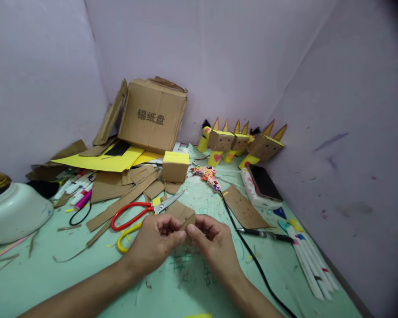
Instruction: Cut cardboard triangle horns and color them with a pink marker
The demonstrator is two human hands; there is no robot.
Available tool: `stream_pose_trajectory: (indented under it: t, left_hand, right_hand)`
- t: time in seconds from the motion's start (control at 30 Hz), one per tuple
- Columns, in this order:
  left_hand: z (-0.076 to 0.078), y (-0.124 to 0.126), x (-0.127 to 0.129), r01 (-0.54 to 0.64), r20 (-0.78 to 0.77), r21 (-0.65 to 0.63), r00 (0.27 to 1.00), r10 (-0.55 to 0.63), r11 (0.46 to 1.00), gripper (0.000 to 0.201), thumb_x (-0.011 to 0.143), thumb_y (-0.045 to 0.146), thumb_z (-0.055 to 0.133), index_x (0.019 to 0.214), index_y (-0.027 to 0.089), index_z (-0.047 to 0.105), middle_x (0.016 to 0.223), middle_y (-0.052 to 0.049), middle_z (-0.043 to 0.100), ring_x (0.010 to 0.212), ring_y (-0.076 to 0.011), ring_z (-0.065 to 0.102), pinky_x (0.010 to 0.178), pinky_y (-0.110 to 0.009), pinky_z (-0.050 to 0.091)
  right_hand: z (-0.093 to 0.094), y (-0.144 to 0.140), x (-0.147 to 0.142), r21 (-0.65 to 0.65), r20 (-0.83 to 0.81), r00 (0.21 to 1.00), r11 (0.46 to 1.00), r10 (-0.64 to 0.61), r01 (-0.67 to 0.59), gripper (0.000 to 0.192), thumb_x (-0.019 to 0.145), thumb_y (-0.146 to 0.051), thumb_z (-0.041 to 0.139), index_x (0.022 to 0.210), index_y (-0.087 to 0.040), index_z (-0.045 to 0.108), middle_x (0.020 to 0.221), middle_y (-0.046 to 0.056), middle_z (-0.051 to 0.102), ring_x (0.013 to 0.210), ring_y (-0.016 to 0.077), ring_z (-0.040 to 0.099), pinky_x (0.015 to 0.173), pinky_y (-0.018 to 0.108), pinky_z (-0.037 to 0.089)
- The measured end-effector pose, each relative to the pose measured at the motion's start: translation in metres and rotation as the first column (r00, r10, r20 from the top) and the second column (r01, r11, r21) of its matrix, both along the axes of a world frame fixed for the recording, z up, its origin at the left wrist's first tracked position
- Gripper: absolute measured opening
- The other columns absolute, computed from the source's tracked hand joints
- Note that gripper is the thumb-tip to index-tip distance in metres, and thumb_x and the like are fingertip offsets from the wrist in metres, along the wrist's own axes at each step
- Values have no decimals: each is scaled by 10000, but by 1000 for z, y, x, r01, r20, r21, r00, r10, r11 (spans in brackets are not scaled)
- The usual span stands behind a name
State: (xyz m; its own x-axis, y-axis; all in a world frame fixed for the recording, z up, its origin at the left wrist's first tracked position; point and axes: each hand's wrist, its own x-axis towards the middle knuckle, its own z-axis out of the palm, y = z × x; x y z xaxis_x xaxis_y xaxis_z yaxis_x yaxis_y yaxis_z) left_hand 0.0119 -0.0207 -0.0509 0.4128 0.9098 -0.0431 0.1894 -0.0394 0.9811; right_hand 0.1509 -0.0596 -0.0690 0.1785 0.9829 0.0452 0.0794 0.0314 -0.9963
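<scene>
Just above the green table [46, 282], in front of me, I hold a cardboard piece [183, 215] between both hands. My left hand [154, 244] has its fingers curled in, thumb and forefinger pressed together on the piece's near left edge. My right hand [212, 240] pinches the right edge the same way, thumb on top, the other fingers folded under. The two thumbs nearly meet, so the piece shows only above my knuckles; whether it is folded I cannot tell. Just beyond it lie red scissors [137, 212], their blades pointing at a small box [175, 166] with a yellow top. A yellow handle [126, 236] curves beside my left hand. A black cable [248, 254] runs past my right wrist, near a flat cardboard sheet [244, 207].
</scene>
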Motion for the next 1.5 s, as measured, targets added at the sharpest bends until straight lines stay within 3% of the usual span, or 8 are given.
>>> stream_pose_trajectory:
  t: [0.17,0.4,0.83,1.0,1.13,1.2,1.33,1.5]
  left_hand:
    - [5,-3,-1,20,-12,-16,1000,-21,1000,124,629,269,602,611,147,596,573,-7,632,542,-122,543,508,-211,420]
    - [3,-3,1,-10,-28,-16,1000,10,1000,163,616,307,609,610,146,581,561,-13,612,531,-129,525,487,-221,409]
    - [1,-6,0,52,-5,-74,999,-52,996,230,620,349,610,618,122,574,566,-11,545,533,-112,459,489,-219,366]
    - [-1,-3,1,132,125,-203,986,-108,970,269,615,369,637,696,116,601,543,21,524,461,-74,413,434,-190,312]
    - [-1,-3,3,122,103,-243,990,-99,962,262,625,381,627,672,125,599,511,20,538,397,-66,405,391,-189,288]
    - [-1,-3,4,102,90,-240,992,-83,965,253,622,380,632,638,130,592,498,18,543,384,-64,402,379,-187,282]
    - [-2,-4,6,83,94,-228,994,-63,970,239,598,362,649,572,138,570,381,67,424,341,-48,337,351,-176,234]
    - [-6,-1,6,24,109,-389,994,20,921,268,570,378,675,571,148,536,354,57,451,304,-49,344,311,-164,219]
  right_hand:
    - [5,-1,-2,-48,-12,998,997,-64,63,180,673,-303,629,703,-128,657,609,28,602,550,151,508,511,268,428]
    - [8,0,-1,-20,1,999,999,-32,32,209,728,-282,581,562,-156,603,565,1,554,505,122,474,472,235,401]
    - [16,-3,-1,-9,73,994,997,-77,78,232,664,-331,609,552,-128,621,521,21,544,518,144,456,503,267,363]
    - [9,1,5,-64,-47,991,991,-124,121,245,648,-359,651,590,-120,648,500,3,538,487,124,444,481,252,364]
    - [-1,5,9,-113,-217,964,985,-155,133,249,657,-366,675,641,-118,655,526,0,559,471,108,454,448,227,367]
    - [-3,6,8,-94,-207,966,986,-157,140,241,665,-354,677,620,-119,649,498,-17,534,448,90,424,429,210,345]
    - [0,5,3,-62,-141,975,985,-170,163,218,664,-324,677,598,-119,647,440,-54,458,415,63,344,403,194,297]
    - [4,7,4,-125,-245,966,991,-86,57,259,656,-374,690,643,-120,644,443,-49,482,391,66,387,361,178,314]
